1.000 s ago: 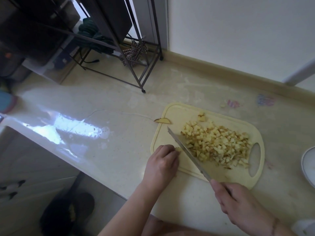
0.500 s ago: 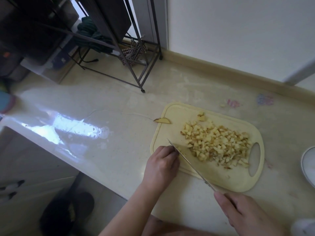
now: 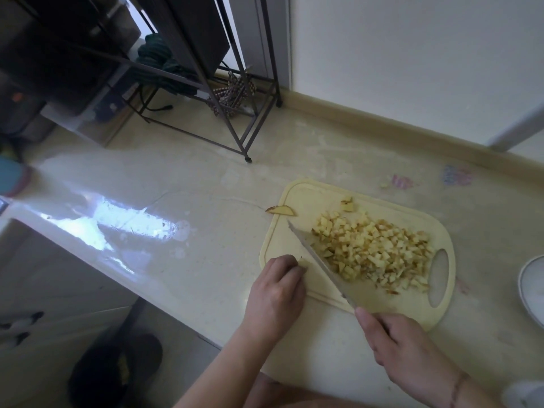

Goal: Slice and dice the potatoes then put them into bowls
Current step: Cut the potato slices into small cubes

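Dicing the last scrap was the step as I read it. My left hand (image 3: 275, 293) sat at the near-left corner of the board (image 3: 306, 198), fingers curled down over a small pale piece (image 3: 303, 262) that just peeked out past the fingertips (image 3: 290, 262); I judged they pinned it, though most of it was hidden under them. My right hand (image 3: 409, 351) was wrapped round the handle, which its own fingers covered, and the knife (image 3: 323, 267) ran from there up and away, its flat just beyond the left fingertips and its tip well past them.

The pile (image 3: 374, 254) of diced potato lay on the far side of the blade from my left hand, spread toward the board's handle hole. One slice (image 3: 281, 210) hung off the board edge, well above the left knuckles, and a lone chunk (image 3: 347, 204) sat apart beyond the pile.

To do this well I reckoned on keeping the left fingertips tucked back so the knuckles, not the nails, faced the blade (the piece was small enough that a slip would meet skin). Short, straight-down cuts would suit better than a long draw. The slice at the edge wanted fetching in afterwards. A bowl (image 3: 530, 285) showed only as a rim to the right of my right hand, so the transfer looked not yet begun.
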A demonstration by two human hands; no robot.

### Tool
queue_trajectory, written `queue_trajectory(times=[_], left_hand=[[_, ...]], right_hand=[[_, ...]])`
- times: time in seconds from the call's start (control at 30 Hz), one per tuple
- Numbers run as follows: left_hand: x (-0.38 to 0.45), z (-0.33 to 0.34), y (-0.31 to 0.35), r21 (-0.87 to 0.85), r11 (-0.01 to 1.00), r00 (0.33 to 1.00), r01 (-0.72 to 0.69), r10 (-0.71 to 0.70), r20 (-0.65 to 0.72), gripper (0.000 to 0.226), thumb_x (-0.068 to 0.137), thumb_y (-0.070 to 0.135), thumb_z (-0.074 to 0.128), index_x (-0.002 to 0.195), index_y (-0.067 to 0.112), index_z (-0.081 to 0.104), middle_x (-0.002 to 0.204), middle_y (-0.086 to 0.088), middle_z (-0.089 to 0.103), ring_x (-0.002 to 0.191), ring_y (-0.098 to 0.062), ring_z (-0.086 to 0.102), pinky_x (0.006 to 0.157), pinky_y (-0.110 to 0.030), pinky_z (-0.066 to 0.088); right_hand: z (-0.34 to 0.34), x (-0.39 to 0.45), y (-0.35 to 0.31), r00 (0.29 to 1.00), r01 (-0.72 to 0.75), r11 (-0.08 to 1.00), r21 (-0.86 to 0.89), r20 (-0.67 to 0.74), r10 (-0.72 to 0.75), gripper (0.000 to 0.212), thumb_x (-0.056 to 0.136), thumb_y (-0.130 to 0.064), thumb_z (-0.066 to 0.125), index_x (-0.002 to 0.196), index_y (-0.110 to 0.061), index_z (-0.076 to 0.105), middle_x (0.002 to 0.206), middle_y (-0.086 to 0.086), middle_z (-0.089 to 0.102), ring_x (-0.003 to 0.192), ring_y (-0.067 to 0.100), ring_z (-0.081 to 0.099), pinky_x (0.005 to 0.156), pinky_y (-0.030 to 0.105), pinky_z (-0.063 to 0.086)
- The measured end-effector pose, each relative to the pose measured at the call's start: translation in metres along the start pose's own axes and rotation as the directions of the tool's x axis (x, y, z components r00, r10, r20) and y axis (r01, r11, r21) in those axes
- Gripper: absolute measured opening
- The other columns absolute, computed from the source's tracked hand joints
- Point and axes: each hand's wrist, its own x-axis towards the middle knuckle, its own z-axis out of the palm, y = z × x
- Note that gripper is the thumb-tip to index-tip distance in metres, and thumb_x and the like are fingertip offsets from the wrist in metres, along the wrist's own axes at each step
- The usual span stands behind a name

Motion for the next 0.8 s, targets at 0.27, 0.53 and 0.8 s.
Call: queue_trajectory(times=[0.27, 0.53, 0.8], left_hand=[[0.003, 0.003, -0.004, 0.074, 0.997, 0.999, 0.028, -0.026, -0.025, 0.007, 0.082, 0.006, 0.073, 0.088, 0.006, 0.077, 0.088, -0.005, 0.070, 0.077, -0.029, 0.062, 0.066, -0.038, 0.054], [0.004, 0.005, -0.005, 0.061, 0.997, 0.998, 0.043, -0.041, -0.040, 0.005, 0.080, 0.006, 0.077, 0.085, 0.006, 0.077, 0.084, -0.004, 0.070, 0.074, -0.026, 0.063, 0.066, -0.036, 0.053], [0.005, 0.004, -0.002, 0.060, 0.996, 0.997, 0.065, -0.062, -0.050, 0.007, 0.077, 0.005, 0.075, 0.083, 0.007, 0.076, 0.086, -0.004, 0.071, 0.077, -0.025, 0.063, 0.068, -0.035, 0.052]], right_hand=[[0.006, -0.010, 0.001, 0.997, 0.024, 1.000, -0.020, 0.067, -0.023, 0.099, 0.061, -0.098, 0.021, 0.063, -0.001, 0.039, 0.049, 0.000, 0.042, 0.047, 0.004, 0.041, 0.055, 0.035, 0.044], [0.003, -0.020, 0.012, 0.997, -0.048, 0.994, -0.095, 0.059, 0.054, 0.105, 0.053, -0.102, 0.014, 0.067, -0.003, 0.045, 0.050, -0.002, 0.047, 0.050, 0.005, 0.049, 0.061, 0.031, 0.047], [0.013, 0.005, -0.007, 0.999, 0.017, 0.999, -0.049, 0.044, -0.015, 0.072, 0.074, -0.076, 0.030, 0.058, -0.007, 0.038, 0.049, -0.001, 0.039, 0.046, 0.007, 0.038, 0.054, 0.035, 0.039]])
